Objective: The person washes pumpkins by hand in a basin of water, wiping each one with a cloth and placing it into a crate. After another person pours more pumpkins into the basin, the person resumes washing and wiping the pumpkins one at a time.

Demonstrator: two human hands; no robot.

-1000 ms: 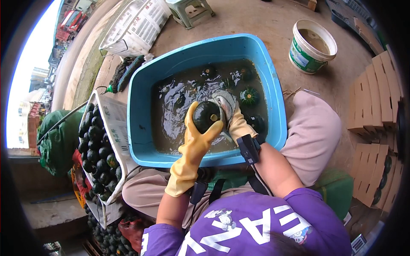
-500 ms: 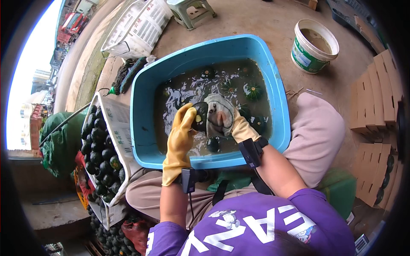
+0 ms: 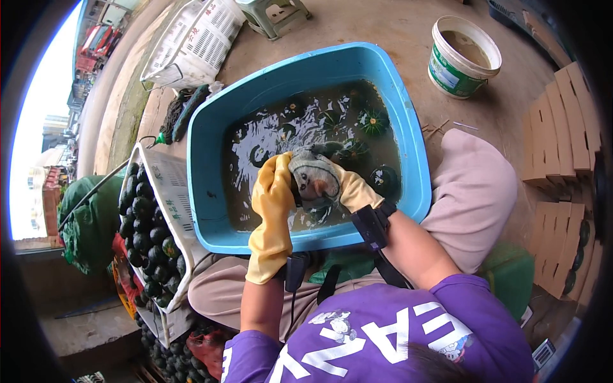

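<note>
Both hands wear yellow rubber gloves above a blue basin point(image 3: 205, 153) of murky water. My left hand point(image 3: 272, 195) is closed around a small dark green squash point(image 3: 295, 193), mostly hidden by glove and cloth. A wet grey patterned cloth point(image 3: 315, 177) lies bunched against the squash's right side, and my right hand point(image 3: 354, 190) grips it there. Several more round squashes float about in the basin, among them a striped one point(image 3: 373, 121) toward the far right and another point(image 3: 384, 179) just right of my right hand.
On the left, a white crate point(image 3: 172, 185) is full of dark green squashes point(image 3: 150, 233), beside a green sack point(image 3: 92, 220). Beyond the basin are another white crate point(image 3: 198, 41) and a stool point(image 3: 271, 13). A bucket point(image 3: 463, 60) stands far right; cardboard boxes point(image 3: 559, 134) line the right side.
The cloth has shifted slightly left and wraps further over the squash, covering more of it. My left hand has turned inward around the squash. The whole view has shifted a little.
</note>
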